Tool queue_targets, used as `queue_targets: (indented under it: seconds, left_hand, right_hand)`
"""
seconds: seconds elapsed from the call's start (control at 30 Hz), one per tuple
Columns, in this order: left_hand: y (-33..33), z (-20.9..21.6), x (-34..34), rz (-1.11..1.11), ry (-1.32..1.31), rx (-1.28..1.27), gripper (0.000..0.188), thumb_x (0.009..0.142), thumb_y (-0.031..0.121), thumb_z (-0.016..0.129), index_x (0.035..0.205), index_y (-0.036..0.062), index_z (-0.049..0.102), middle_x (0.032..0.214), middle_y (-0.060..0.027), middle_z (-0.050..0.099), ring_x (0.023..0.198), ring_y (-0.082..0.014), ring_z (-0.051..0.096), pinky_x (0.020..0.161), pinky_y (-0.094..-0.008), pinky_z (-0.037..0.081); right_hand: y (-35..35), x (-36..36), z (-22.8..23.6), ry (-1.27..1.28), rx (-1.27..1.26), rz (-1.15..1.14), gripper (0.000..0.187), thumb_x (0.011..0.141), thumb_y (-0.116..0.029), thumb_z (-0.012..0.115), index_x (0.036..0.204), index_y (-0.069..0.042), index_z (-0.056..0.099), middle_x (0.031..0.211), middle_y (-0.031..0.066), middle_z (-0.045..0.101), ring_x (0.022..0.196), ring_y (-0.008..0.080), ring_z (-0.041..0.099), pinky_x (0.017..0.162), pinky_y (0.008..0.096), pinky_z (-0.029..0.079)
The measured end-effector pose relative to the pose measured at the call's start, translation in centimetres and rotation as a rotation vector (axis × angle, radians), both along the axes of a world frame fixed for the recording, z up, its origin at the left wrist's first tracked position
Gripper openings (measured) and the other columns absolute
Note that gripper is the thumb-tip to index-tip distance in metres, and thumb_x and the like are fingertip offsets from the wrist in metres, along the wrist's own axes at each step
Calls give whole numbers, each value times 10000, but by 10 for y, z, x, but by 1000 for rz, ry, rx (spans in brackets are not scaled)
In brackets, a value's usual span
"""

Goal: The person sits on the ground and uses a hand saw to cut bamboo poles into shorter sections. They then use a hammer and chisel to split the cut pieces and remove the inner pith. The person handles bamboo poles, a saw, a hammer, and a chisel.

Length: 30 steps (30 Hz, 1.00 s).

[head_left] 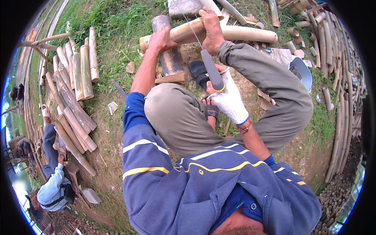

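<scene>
A bamboo pole point(184, 33) lies across a thick dark log point(170, 62) in front of me. My bare left hand point(161, 40) is closed around the pole near its left end. My bare foot point(212, 31) presses on the pole farther right. My right hand point(224, 88), in a white knitted glove, grips the black and yellow handle of a handsaw point(212, 69). The saw's thin blade, seen nearly edge-on, runs forward past the pole between my left hand and the foot. I cannot tell whether its teeth touch the bamboo.
Another bamboo pole point(250, 34) lies at the right, near a grey stone block point(184, 8). Cut bamboo lengths point(84, 70) lie at the left; long poles are stacked far right. A pale blue container point(301, 74) stands beyond my right knee. Another person point(55, 188) sits at lower left.
</scene>
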<state>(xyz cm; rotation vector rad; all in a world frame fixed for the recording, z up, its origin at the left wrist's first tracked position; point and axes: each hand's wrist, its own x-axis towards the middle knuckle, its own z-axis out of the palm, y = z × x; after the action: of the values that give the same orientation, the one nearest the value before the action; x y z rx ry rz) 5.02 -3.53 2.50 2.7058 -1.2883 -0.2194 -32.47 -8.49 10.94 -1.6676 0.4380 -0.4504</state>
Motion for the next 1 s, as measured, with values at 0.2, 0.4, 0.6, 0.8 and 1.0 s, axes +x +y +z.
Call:
queue_targets:
  seconds: [0.2,0.4,0.6,0.8,1.0]
  left_hand:
    - [8,4,6,-43,47,-8,744,723,443,877,1296,28,649,1162,-284,766,1104,-442,741,1008,-503,575]
    - [0,12,-7,-22,30,-30,739,719,441,872,1314,56,660,1175,-269,770,1109,-443,738,1005,-502,574]
    - [7,2,14,-30,92,-14,735,716,427,874,1319,63,666,1175,-277,768,1118,-446,736,1006,-505,578]
    - [7,3,3,2,81,-34,826,656,446,853,1370,68,681,1133,-284,774,1075,-450,746,985,-497,590]
    - [-5,4,14,-70,89,-65,858,657,458,855,1405,77,679,1175,-271,776,1106,-423,750,1008,-477,588]
  right_hand:
    - [-9,-48,6,12,-190,14,545,945,13,640,1467,-28,488,1279,98,571,1157,132,553,1021,303,481]
    - [-63,85,-29,-50,57,-9,473,960,-32,725,1386,-52,522,958,-6,622,845,98,613,807,279,539]
    - [-48,65,-47,-165,-249,1,534,927,-27,707,1421,-57,506,1061,49,623,951,121,618,910,295,529]
    - [-40,56,-47,-91,-139,-29,471,954,-15,668,1400,-31,518,1124,59,615,981,121,601,911,289,520]
    - [-80,135,-66,-137,-101,37,422,952,-54,732,1330,-44,546,931,25,634,838,133,633,809,304,554]
